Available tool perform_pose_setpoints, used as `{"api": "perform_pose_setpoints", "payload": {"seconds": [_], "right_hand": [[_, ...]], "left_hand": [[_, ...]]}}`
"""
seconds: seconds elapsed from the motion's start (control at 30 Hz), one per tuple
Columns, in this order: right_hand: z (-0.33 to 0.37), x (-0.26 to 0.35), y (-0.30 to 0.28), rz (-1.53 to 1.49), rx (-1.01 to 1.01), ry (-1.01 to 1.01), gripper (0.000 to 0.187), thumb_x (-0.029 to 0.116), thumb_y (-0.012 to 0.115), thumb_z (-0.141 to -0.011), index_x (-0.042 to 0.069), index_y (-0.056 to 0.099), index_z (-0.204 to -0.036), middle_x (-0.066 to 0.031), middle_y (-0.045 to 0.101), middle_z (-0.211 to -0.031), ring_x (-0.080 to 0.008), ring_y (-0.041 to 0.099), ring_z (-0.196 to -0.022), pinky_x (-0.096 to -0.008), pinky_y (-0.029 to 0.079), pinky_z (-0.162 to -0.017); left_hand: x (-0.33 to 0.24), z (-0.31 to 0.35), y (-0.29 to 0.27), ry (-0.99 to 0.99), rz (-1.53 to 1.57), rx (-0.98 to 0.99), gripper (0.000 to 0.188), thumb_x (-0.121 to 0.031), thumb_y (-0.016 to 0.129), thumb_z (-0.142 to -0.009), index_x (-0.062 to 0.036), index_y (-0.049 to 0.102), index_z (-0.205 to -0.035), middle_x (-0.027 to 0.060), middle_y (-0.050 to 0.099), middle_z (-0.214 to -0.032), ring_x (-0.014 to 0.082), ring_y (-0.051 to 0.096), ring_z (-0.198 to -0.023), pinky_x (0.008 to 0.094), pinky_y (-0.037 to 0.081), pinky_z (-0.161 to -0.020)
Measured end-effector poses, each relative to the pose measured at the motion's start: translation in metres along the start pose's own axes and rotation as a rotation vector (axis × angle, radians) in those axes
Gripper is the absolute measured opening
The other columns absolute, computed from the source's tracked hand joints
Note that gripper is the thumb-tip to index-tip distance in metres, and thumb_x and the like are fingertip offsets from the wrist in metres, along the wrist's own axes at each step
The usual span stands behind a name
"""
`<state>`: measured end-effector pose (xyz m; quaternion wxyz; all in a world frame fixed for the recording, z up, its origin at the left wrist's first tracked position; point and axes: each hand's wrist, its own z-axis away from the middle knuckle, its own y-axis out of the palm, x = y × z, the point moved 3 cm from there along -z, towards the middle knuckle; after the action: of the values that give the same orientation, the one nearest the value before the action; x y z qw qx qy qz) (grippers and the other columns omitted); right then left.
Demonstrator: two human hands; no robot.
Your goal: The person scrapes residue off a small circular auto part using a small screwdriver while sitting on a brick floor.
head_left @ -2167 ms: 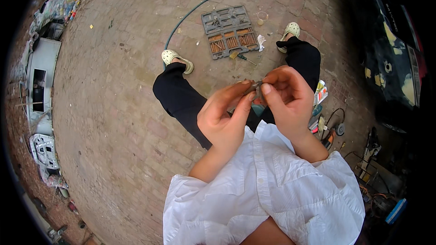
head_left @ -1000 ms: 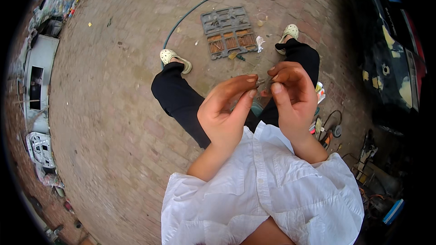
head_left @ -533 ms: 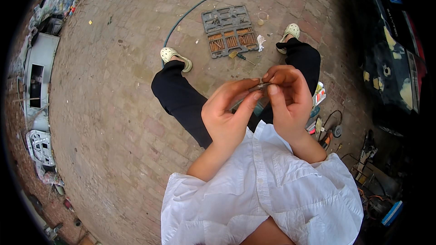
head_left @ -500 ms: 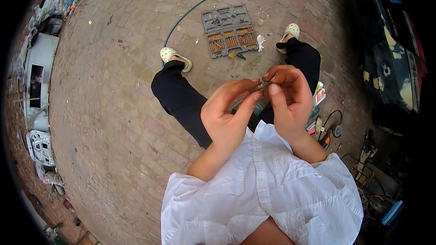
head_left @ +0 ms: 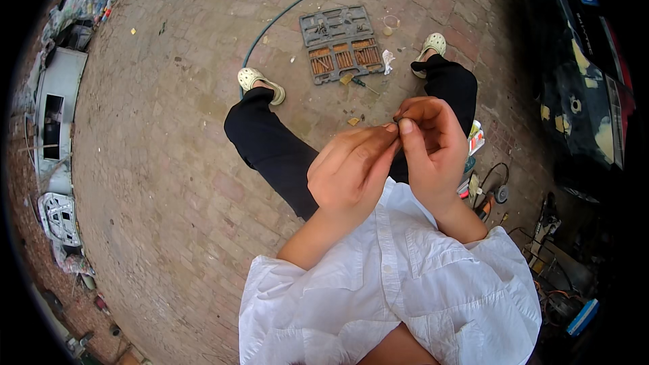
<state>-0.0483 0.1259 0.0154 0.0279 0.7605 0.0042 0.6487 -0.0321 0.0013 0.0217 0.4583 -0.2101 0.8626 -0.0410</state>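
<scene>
My left hand [head_left: 351,170] and my right hand [head_left: 433,145] meet in front of my body, above my knees. Thumb and fingers of each are pinched together, tip against tip. A small dark piece sits between the fingertips, almost wholly covered, so its kind cannot be made out. Beyond the hands an open grey plastic case [head_left: 332,32] lies on the paving, with rows of rusty brown rod-shaped pieces [head_left: 345,59] in its near half and a few dark metal parts in the far half. A small screwdriver [head_left: 365,86] rests by its near edge.
A hose [head_left: 284,15] curves across the brick paving [head_left: 162,162]. Near the case lie a clear cup [head_left: 391,24] and crumpled white tissue [head_left: 387,60]. At right are an angle grinder [head_left: 488,204] and a dark car [head_left: 581,88]; old vehicle panels [head_left: 62,122] line the left.
My left hand has shifted right and its fingers have closed in against the right fingertips. The small greyish piece that showed between them is now mostly covered. My right hand has barely moved.
</scene>
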Motion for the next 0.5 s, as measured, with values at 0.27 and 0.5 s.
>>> {"api": "perform_pose_setpoints", "payload": {"seconds": [0.27, 0.5], "right_hand": [[0.001, 0.002, 0.002, -0.252, 0.047, 0.134, 0.008, -0.003, 0.052, -0.085, -0.005, 0.049, -0.092, -0.0113, 0.055, -0.099, -0.0090, 0.056, -0.081, -0.0223, 0.054, -0.065], [-0.003, 0.001, 0.003, -0.158, 0.067, 0.069, 0.010, -0.006, 0.052, -0.083, -0.005, 0.048, -0.093, -0.0117, 0.055, -0.098, -0.0090, 0.056, -0.079, -0.0225, 0.055, -0.062]], "left_hand": [[0.014, 0.007, -0.004, -0.415, 0.292, -0.082, 0.016, 0.002, 0.071, -0.070, 0.0028, 0.065, -0.085, 0.0107, 0.067, -0.081, 0.0157, 0.065, -0.071, 0.0239, 0.050, -0.063], [0.013, 0.004, -0.007, -0.323, 0.219, 0.000, 0.018, 0.007, 0.069, -0.071, 0.0063, 0.064, -0.089, 0.0117, 0.065, -0.086, 0.0147, 0.063, -0.076, 0.0224, 0.051, -0.068]]}}
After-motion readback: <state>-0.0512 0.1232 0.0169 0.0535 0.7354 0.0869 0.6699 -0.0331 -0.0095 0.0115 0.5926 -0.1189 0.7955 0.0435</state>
